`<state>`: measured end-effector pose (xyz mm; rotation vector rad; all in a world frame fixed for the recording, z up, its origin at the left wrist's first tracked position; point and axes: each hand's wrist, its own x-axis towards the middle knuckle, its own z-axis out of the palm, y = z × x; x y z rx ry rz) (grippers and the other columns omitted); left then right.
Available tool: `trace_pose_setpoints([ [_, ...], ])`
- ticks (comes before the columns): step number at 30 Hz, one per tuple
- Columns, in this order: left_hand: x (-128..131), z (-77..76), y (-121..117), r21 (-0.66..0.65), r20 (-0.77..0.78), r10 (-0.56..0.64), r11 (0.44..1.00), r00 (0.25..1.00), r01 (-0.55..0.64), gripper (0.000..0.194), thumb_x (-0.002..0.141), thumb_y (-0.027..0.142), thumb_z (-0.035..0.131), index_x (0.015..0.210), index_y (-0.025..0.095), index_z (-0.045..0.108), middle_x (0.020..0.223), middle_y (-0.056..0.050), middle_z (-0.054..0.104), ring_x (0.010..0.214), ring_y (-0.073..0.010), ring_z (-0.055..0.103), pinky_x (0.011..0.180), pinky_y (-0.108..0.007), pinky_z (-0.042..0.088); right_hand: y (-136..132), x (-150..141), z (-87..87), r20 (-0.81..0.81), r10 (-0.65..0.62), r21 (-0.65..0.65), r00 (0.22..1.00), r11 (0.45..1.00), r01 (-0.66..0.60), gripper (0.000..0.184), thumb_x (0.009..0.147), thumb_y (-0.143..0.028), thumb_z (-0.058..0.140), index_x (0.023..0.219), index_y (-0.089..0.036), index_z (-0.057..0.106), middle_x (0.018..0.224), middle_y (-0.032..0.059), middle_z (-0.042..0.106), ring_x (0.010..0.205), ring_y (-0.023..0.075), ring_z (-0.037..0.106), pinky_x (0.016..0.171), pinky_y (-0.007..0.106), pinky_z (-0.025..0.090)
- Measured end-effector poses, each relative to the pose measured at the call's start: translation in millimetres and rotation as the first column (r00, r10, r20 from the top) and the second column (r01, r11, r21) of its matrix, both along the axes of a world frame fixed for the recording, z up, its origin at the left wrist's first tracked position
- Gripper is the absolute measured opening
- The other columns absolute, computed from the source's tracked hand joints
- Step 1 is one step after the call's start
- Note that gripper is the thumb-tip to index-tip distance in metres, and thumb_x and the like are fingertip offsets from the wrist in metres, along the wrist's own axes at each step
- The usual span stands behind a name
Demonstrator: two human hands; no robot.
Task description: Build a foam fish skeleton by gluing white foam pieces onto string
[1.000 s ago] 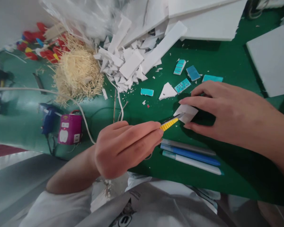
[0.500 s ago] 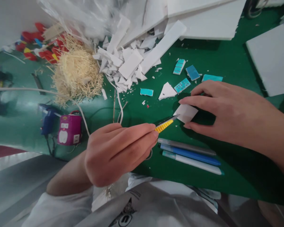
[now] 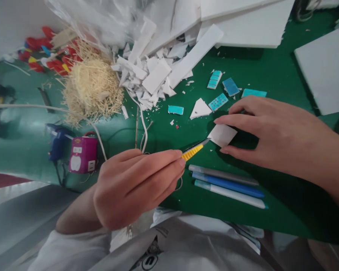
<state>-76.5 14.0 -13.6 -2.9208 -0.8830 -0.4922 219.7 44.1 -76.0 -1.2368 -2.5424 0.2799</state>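
My left hand point(image 3: 141, 184) is closed around a yellow craft knife point(image 3: 192, 152), its blade pointing up and to the right. The blade tip is at the left corner of a small white foam piece point(image 3: 222, 134); whether it touches cannot be made out. Thumb and fingertips of my right hand point(image 3: 274, 131) pinch that piece from its upper and lower corners on the table. Just beyond it lie a cut white foam scrap point(image 3: 200, 108) and a dotted turquoise piece point(image 3: 218, 102). Below sit a grey pen point(image 3: 223, 175), a blue pen point(image 3: 228, 184) and a white marker point(image 3: 231, 194).
White foam offcuts point(image 3: 156, 75) are heaped at the back beside a straw bundle point(image 3: 93, 86). Foam sheets point(image 3: 245, 26) lie behind, another board point(image 3: 326, 71) at right. A blue glue gun point(image 3: 56, 141), a purple box point(image 3: 83, 155) and a white cable point(image 3: 98, 137) occupy the left.
My left hand has drawn the knife slightly down and to the left, so its tip has moved back from over the foam piece to its corner. The right hand keeps its hold.
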Motion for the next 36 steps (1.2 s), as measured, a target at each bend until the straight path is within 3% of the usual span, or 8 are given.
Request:
trace_pose_setpoints([
  [8,-1,3.3,16,-0.025,-0.010,-0.087,0.996,0.996,0.087,0.012,0.095,0.014,0.078,0.107,0.011,0.075,0.101,-0.007,0.085,0.078,-0.0125,0.080,0.064,-0.023,0.063,-1,2,4.5,0.025,0.037,0.004,0.999,0.999,-0.038,0.036,0.091,-0.033,0.060,0.116,-0.014,0.078,0.111,0.0152,0.071,0.094,0.0306,0.070,0.069,0.043,0.054],
  [11,-1,1.6,17,0.017,0.044,-0.055,0.998,0.998,0.054,0.015,0.094,0.012,0.078,0.108,0.011,0.074,0.099,-0.007,0.085,0.079,-0.0118,0.080,0.073,-0.020,0.066,0,2,4.7,0.046,0.025,-0.004,0.999,1.000,-0.025,0.031,0.093,-0.026,0.058,0.113,-0.016,0.078,0.111,0.0138,0.073,0.093,0.0286,0.071,0.069,0.041,0.054],
  [15,-1,-7.7,15,0.036,0.068,-0.024,0.999,0.997,0.021,0.019,0.091,0.009,0.079,0.110,0.011,0.075,0.103,-0.004,0.084,0.088,-0.0123,0.081,0.085,-0.018,0.067,1,0,2.8,0.010,-0.024,0.035,1.000,0.999,0.023,0.031,0.093,-0.040,0.063,0.109,-0.018,0.078,0.106,0.0119,0.074,0.087,0.0279,0.070,0.064,0.040,0.052],
  [18,0,-13.4,13,0.041,0.119,0.008,0.999,0.993,-0.013,0.020,0.090,0.007,0.080,0.109,0.011,0.075,0.106,-0.005,0.084,0.092,-0.0119,0.081,0.089,-0.017,0.066,0,-3,3.8,0.020,-0.017,0.037,1.000,0.999,0.017,0.034,0.094,-0.038,0.062,0.116,-0.016,0.077,0.107,0.0127,0.075,0.091,0.0286,0.071,0.065,0.040,0.052],
  [22,2,-13.7,10,0.012,0.138,0.003,1.000,0.990,-0.005,0.019,0.090,0.006,0.078,0.108,0.013,0.076,0.108,-0.004,0.084,0.090,-0.0111,0.080,0.087,-0.018,0.065,-2,-4,5.6,0.040,-0.043,0.005,0.998,0.999,0.043,0.024,0.094,-0.029,0.060,0.106,-0.018,0.078,0.106,0.0129,0.074,0.089,0.0279,0.070,0.065,0.040,0.051],
  [25,3,-11.9,8,-0.013,0.114,0.016,1.000,0.993,-0.015,0.021,0.090,0.004,0.078,0.109,0.013,0.076,0.109,-0.005,0.084,0.091,-0.0104,0.080,0.083,-0.017,0.064,-3,-4,5.1,0.050,-0.086,-0.011,0.995,0.996,0.087,0.026,0.093,-0.039,0.063,0.105,-0.021,0.077,0.106,0.0124,0.074,0.088,0.0292,0.069,0.063,0.041,0.049],
  [28,4,-11.7,7,-0.019,0.124,0.004,1.000,0.992,-0.001,0.022,0.090,0.003,0.078,0.109,0.012,0.076,0.108,-0.006,0.084,0.091,-0.0101,0.080,0.083,-0.018,0.064,-3,-4,4.6,0.048,-0.070,-0.010,0.996,0.997,0.071,0.033,0.094,-0.043,0.060,0.114,-0.022,0.076,0.109,0.0116,0.073,0.090,0.0292,0.069,0.064,0.040,0.049],
  [36,6,-14.3,11,-0.020,0.115,-0.003,1.000,0.993,0.006,0.021,0.090,0.005,0.079,0.110,0.013,0.075,0.107,-0.006,0.085,0.087,-0.0127,0.081,0.080,-0.021,0.066,-2,-5,4.1,0.052,-0.039,0.019,0.998,0.999,0.038,0.020,0.093,-0.034,0.062,0.097,-0.021,0.076,0.104,0.0126,0.073,0.087,0.0278,0.069,0.061,0.039,0.046],
])
